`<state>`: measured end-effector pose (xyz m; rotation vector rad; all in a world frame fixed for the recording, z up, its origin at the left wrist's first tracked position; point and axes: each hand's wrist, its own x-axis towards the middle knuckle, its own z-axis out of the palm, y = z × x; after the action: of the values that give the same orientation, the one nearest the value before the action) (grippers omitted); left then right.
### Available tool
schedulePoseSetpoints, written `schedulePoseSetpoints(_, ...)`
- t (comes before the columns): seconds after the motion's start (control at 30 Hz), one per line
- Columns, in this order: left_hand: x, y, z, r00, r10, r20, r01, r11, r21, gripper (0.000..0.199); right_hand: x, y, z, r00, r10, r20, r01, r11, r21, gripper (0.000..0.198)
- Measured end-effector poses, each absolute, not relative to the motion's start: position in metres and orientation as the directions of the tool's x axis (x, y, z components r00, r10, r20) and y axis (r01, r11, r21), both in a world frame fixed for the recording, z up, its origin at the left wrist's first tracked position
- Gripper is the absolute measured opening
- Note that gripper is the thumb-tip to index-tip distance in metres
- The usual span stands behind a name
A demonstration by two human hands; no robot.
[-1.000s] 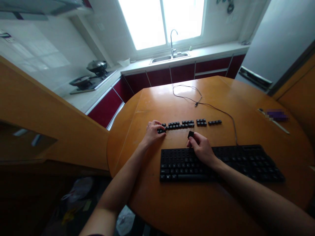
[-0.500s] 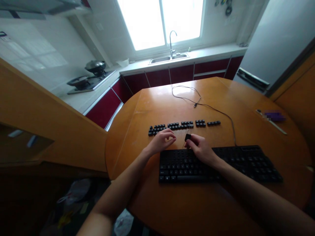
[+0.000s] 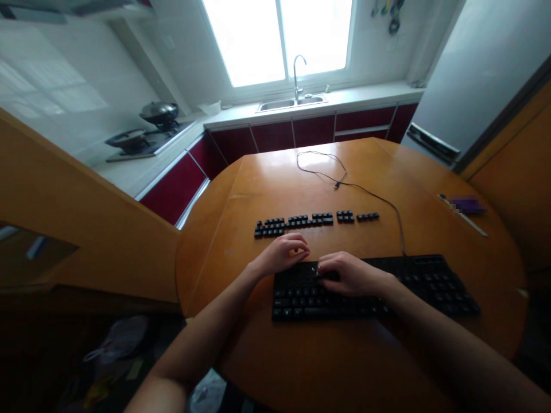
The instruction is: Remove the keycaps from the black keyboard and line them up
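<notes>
A black keyboard (image 3: 340, 312) lies on the wooden table, several keys gone from its upper left part. My right hand (image 3: 344, 274) is closed over that part, its fingers around a keycap puller (image 3: 316, 272). Only a bit of the puller's thin metal end shows; the rest is hidden by the fingers. At the keyboard's back left edge is my left hand (image 3: 284, 252), fingers curled and thumb and index tips together. Whether anything is pinched there is too small to make out. Behind both hands, loose black keycaps (image 3: 321, 219) stand in grouped rows.
The keyboard's cable (image 3: 379, 196) runs back from it and loops on the far table (image 3: 228, 229). A purple item (image 3: 469, 205) and a thin pale stick (image 3: 467, 219) lie at the right. Beyond stand a sink (image 3: 278, 105), a stove with pans (image 3: 159, 112) and a fridge (image 3: 469, 74).
My right hand has come down from above the keyboard's back edge onto its keys with the keycap puller. The left hand has shifted slightly toward the keyboard. The view has moved a little.
</notes>
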<state>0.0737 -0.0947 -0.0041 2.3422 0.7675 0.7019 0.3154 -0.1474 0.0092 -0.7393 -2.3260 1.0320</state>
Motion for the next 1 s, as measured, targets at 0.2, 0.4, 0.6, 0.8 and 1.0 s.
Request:
schedulePoseSetpoints(0.2, 0.074, -0.096, -0.005, 0.723, 0.638, 0.264, 0.354, -0.672, 0.651, 0.018, 0.309, -0.15, -0.003, -0.688, 0.682, 0.248, 0.397, 0.64, -0.658, 0.012)
schedulePoseSetpoints(0.4, 0.077, -0.098, -0.009, 0.746, 0.622, 0.24, 0.36, -0.678, 0.64, 0.017, 0.301, -0.15, -0.015, -0.623, 0.744, 0.241, 0.385, 0.56, -0.733, 0.013)
schedulePoseSetpoints(0.6, 0.082, -0.1, -0.012, 0.745, 0.632, 0.213, 0.38, -0.665, 0.643, 0.017, 0.296, -0.146, -0.021, -0.452, 0.87, 0.197, 0.292, 0.353, -0.889, 0.015)
schedulePoseSetpoints(0.8, 0.086, -0.102, -0.015, 0.605, 0.755, 0.252, 0.421, -0.572, 0.704, 0.021, 0.295, -0.141, -0.026, -0.173, 0.949, 0.262, 0.22, 0.297, -0.929, 0.016)
schedulePoseSetpoints(1.0, 0.089, -0.107, -0.014, 0.639, 0.716, 0.28, 0.362, -0.601, 0.712, 0.027, 0.295, -0.141, -0.026, -0.156, 0.938, 0.311, 0.174, 0.336, -0.926, 0.014)
